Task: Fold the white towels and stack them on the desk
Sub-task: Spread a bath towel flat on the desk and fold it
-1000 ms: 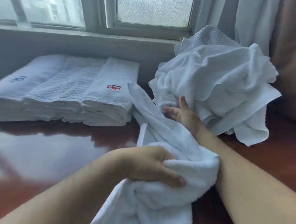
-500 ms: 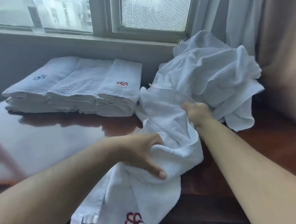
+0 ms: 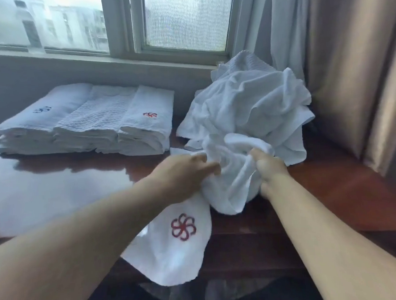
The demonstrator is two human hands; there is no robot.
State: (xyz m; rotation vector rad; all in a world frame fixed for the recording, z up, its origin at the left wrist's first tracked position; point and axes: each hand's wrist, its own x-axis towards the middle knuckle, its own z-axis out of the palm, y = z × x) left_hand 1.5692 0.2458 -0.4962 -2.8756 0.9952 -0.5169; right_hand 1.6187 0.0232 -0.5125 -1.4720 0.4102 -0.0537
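A crumpled white towel (image 3: 232,182) with a red flower emblem lies bunched at the middle of the dark wooden desk (image 3: 54,190), and its emblem end hangs over the front edge. My left hand (image 3: 184,172) grips the bunched cloth from the left. My right hand (image 3: 267,168) grips it from the right, thumb up. Behind them sits a heap of unfolded white towels (image 3: 247,104). Three side-by-side stacks of folded white towels (image 3: 89,124) lie at the back left.
A window sill (image 3: 115,59) and wall run along the back of the desk. Grey and beige curtains (image 3: 340,58) hang at the right, touching the towel heap. The desk's front edge is just under my forearms.
Both hands have moved forward and closer together, bunching the towel in front of the heap. The emblem end now hangs over the desk's front edge.
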